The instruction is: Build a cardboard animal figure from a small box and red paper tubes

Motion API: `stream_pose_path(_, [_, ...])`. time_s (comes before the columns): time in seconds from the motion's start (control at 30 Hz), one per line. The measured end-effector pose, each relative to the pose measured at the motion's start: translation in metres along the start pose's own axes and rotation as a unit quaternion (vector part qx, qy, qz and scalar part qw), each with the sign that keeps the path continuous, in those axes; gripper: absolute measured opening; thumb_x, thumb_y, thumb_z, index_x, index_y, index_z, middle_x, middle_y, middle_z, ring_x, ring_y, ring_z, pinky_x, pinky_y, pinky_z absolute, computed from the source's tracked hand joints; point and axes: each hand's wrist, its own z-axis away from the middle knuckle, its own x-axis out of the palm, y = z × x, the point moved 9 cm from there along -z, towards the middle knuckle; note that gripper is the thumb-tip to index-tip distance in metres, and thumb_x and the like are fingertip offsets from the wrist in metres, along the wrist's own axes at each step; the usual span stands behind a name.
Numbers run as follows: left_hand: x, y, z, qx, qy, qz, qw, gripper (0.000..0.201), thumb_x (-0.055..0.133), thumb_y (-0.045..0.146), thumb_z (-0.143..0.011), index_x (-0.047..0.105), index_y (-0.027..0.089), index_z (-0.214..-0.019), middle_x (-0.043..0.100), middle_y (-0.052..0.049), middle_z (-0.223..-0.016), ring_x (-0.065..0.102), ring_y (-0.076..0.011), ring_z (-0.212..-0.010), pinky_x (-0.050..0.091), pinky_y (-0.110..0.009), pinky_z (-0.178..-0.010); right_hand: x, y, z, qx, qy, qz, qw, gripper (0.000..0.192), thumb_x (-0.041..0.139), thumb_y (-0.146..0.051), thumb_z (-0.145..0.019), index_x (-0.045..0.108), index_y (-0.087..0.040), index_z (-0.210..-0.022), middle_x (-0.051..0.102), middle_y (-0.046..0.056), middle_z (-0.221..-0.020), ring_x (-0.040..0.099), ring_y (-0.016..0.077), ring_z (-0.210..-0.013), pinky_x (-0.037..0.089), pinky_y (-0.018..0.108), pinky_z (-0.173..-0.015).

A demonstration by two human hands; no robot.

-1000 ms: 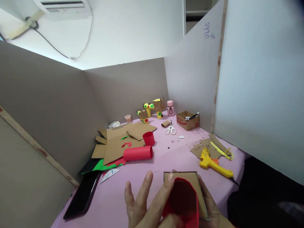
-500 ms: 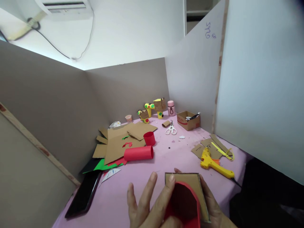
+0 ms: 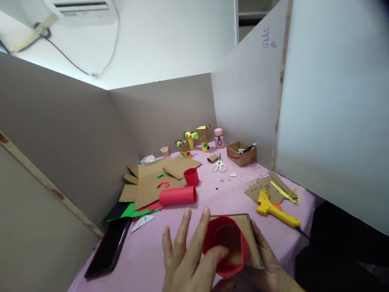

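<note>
Red paper, rolled into a short tube [image 3: 226,247], sits at the near edge of the pink counter [image 3: 212,194], its open mouth facing up toward the person. The left hand [image 3: 188,259] presses against the tube's left side, fingers spread and long, thumb laid on the tube's lower rim; the grip is loose and open rather than closed around it. The right hand [image 3: 267,263] cups a brown cardboard square [image 3: 247,233] from behind and from the right, fingers curled along its edge, holding it against the tube's far side.

Farther back on the counter lies a longer red roll [image 3: 178,195] on its side, with a small red cup-shaped piece [image 3: 191,177] just behind it. Both rest beside a spread of flat cardboard sheets [image 3: 154,178] with green and red scraps. A yellow glue gun [image 3: 275,209] lies to the right, near cardboard strips. White scissors [image 3: 218,165] and a small open box [image 3: 241,153] sit near the back partition. A dark phone [image 3: 106,251] lies at the left edge.
</note>
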Motion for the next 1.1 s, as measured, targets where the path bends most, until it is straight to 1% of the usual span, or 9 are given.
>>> stream_pose_path(0.13, [-0.004, -0.009, -0.008, 0.018, -0.005, -0.007, 1.0, 0.023, 0.062, 0.036, -0.079, 0.058, 0.024, -0.098, 0.044, -0.014, -0.14, 0.013, -0.0371, -0.138, 0.027, -0.064, -0.098, 0.001, -0.002, -0.003, -0.014, -0.005, -0.028, 0.999, 0.054, 0.072, -0.043, -0.067, 0.062, -0.008, -0.106, 0.072, 0.015, -0.099, 0.062, 0.0297, -0.1, 0.047, 0.045, -0.087])
stream_pose_path(0.27, [-0.025, -0.009, -0.015, 0.086, 0.015, -0.006, 0.996, 0.037, 0.067, 0.042, -0.073, 0.057, 0.026, -0.105, 0.061, -0.008, -0.121, 0.047, -0.0273, -0.116, 0.04, -0.04, -0.088, -0.006, -0.01, -0.006, -0.049, 0.005, -0.022, 0.999, 0.054, 0.058, -0.051, -0.08, 0.061, -0.005, -0.107, 0.071, 0.018, -0.099, 0.065, 0.027, -0.094, 0.047, 0.042, -0.086])
stream_pose_path(0.33, [-0.028, -0.011, -0.019, 0.074, -0.009, 0.023, 0.997, 0.035, 0.07, 0.04, -0.071, 0.057, 0.028, -0.101, 0.068, -0.002, -0.108, 0.057, -0.0225, -0.101, 0.04, -0.035, -0.082, -0.009, -0.013, -0.006, -0.064, 0.011, -0.009, 0.998, 0.05, 0.054, -0.05, -0.083, 0.063, -0.006, -0.103, 0.073, 0.017, -0.094, 0.067, 0.0264, -0.087, 0.048, 0.043, -0.085])
stream_pose_path(0.5, [0.007, -0.017, -0.014, -0.038, -0.182, 0.141, 0.972, 0.043, 0.073, 0.024, -0.064, 0.054, 0.029, -0.102, 0.072, 0.005, -0.089, 0.065, -0.0182, -0.079, 0.039, -0.035, -0.08, -0.007, -0.018, -0.005, -0.071, -0.018, 0.015, 0.997, 0.041, 0.063, -0.043, -0.081, 0.066, -0.007, -0.101, 0.075, 0.013, -0.088, 0.069, 0.0244, -0.082, 0.05, 0.04, -0.082])
stream_pose_path(0.63, [0.039, -0.015, -0.002, -0.004, -0.269, 0.114, 0.956, 0.046, 0.077, 0.029, -0.057, 0.058, 0.029, -0.098, 0.071, 0.006, -0.082, 0.066, -0.0175, -0.073, 0.038, -0.034, -0.079, -0.008, -0.021, -0.005, -0.08, -0.04, 0.026, 0.996, 0.039, 0.071, -0.039, -0.076, 0.066, -0.016, -0.106, 0.074, 0.009, -0.091, 0.068, 0.0256, -0.088, 0.047, 0.044, -0.087])
stream_pose_path(0.73, [0.042, -0.01, -0.004, 0.055, -0.216, 0.099, 0.97, 0.022, 0.074, 0.03, -0.058, 0.061, 0.027, -0.074, 0.069, 0.009, -0.068, 0.064, -0.0141, -0.06, 0.037, -0.029, -0.067, -0.006, -0.023, -0.005, -0.093, -0.053, 0.027, 0.994, 0.04, 0.072, -0.04, -0.075, 0.066, -0.02, -0.109, 0.072, 0.01, -0.102, 0.064, 0.0272, -0.099, 0.043, 0.045, -0.091])
stream_pose_path(0.8, [0.033, -0.008, -0.008, 0.069, -0.119, 0.108, 0.985, 0.01, 0.063, 0.029, -0.068, 0.057, 0.025, -0.061, 0.065, 0.009, -0.055, 0.058, -0.0115, -0.049, 0.035, -0.028, -0.061, -0.005, -0.022, -0.005, -0.094, -0.06, 0.028, 0.993, 0.038, 0.07, -0.04, -0.076, 0.066, -0.02, -0.109, 0.071, 0.01, -0.104, 0.063, 0.0269, -0.102, 0.042, 0.045, -0.092])
stream_pose_path(0.9, [0.019, -0.007, -0.008, 0.062, 0.027, 0.107, 0.992, 0.031, 0.044, 0.031, -0.08, 0.051, 0.024, -0.05, 0.054, 0.008, -0.039, 0.047, -0.011, -0.037, 0.035, -0.031, -0.06, -0.004, -0.023, -0.004, -0.101, -0.057, 0.031, 0.993, 0.038, 0.068, -0.039, -0.078, 0.066, -0.018, -0.11, 0.072, 0.01, -0.101, 0.064, 0.0256, -0.1, 0.043, 0.042, -0.091])
stream_pose_path(1.1, [0.042, 0.001, 0.002, 0.097, -0.03, 0.071, 0.992, 0.025, 0.05, 0.033, -0.078, 0.053, 0.024, -0.055, 0.054, 0.007, -0.042, 0.047, -0.0114, -0.04, 0.041, -0.031, -0.067, -0.006, -0.025, -0.003, -0.116, -0.029, 0.029, 0.992, 0.044, 0.073, -0.04, -0.073, 0.066, -0.017, -0.11, 0.072, 0.014, -0.103, 0.066, 0.027, -0.094, 0.045, 0.041, -0.089])
